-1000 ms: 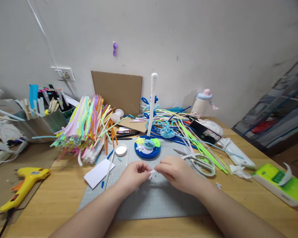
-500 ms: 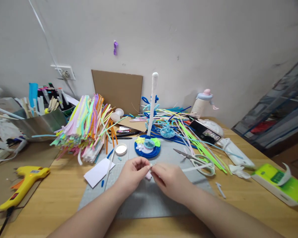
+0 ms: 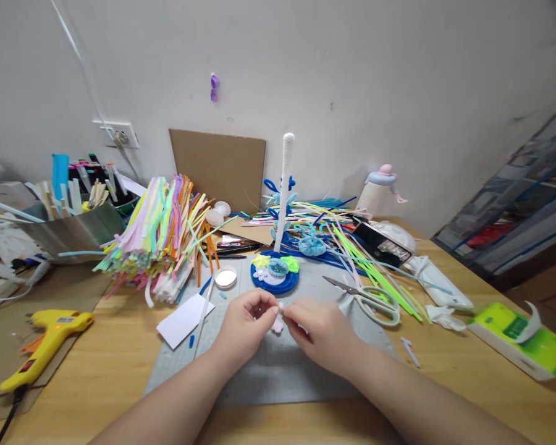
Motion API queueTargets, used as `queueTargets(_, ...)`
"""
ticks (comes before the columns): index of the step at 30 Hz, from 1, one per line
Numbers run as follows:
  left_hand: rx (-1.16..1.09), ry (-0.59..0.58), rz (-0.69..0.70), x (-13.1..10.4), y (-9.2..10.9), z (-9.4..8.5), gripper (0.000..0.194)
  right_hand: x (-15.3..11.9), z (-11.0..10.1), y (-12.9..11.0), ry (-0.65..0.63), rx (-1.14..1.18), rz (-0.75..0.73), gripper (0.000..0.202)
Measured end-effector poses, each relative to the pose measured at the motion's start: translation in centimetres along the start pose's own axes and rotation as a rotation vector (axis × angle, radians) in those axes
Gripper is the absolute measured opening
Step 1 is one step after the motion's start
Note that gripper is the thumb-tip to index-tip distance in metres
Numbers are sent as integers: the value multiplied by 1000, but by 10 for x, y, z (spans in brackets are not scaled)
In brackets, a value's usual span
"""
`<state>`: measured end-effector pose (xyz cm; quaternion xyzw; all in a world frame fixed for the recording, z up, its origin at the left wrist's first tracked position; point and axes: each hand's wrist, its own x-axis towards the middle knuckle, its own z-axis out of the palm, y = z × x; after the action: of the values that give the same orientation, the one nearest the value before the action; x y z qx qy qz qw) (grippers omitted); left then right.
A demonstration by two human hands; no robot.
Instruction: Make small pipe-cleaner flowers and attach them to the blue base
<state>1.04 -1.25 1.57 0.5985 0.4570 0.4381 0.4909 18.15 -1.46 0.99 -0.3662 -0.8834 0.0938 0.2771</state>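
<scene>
Behind your desk (image 3: 463, 371) you have a plain grey-white wall (image 3: 278, 55), lightly scuffed, with a white power socket (image 3: 123, 135) at left and a white cord (image 3: 71, 40) running down to it from the upper left. At the right edge, blue-framed shelving (image 3: 523, 191) looks tilted; its contents are too blurred to name surely. Your wood-grain desktop is softly, evenly lit.

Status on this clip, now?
Both hands, left and right, pinching small white piece over gray mat. Blue round base just beyond. Scissors lying right of hands, not between them.
</scene>
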Motion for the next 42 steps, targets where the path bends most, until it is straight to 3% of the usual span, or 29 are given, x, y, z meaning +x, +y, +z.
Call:
queueTargets(4, 145, 26, 103, -1, 1, 0, 6, -2, -5, -7, 26, 138, -71, 13)
queueTargets(8, 164, -57, 97, -5, 2, 3, 6, 0, -2, 1, 191, 222, 85, 14)
queueTargets(12, 46, -8, -2, -4, 2, 4, 7, 0, -2, 2, 14, 13, 43, 13)
queueTargets(14, 85, 26, 26, -3, 0, 2, 7, -1, -4, -3, -62, -58, -38, 14)
queueTargets(17, 247, 12, 137, -4, -2, 1, 6, -3, -5, -7, -26, 22, -127, 14)
queueTargets(19, 294, -52, 168, -5, -3, 3, 8, -2, -5, -4, 76, 142, -88, 15)
queueTargets(22, 170, -173, 96, -7, -3, 5, 6, 2, -3, 4, 191, 260, 52, 13)
queueTargets(26, -143, -261, -76, -6, -3, 7, 11, 6, 3, 10, 145, 322, 120, 13)
queueTargets(31, -461, -165, -233, -2, -4, 5, 18, 1, 10, 4, 152, 292, 46, 17)
queueTargets(35, -545, -74, -227, 2, -2, 3, 19, 0, 13, -3, 145, 221, -45, 18)
queueTargets(39, -340, 23, -106, 0, -1, 3, 15, 2, 16, -12, 132, 191, -34, 13)
queueTargets(42, -50, 132, 106, -5, -2, 2, 9, 1, 17, -17, 117, 152, -12, 11)
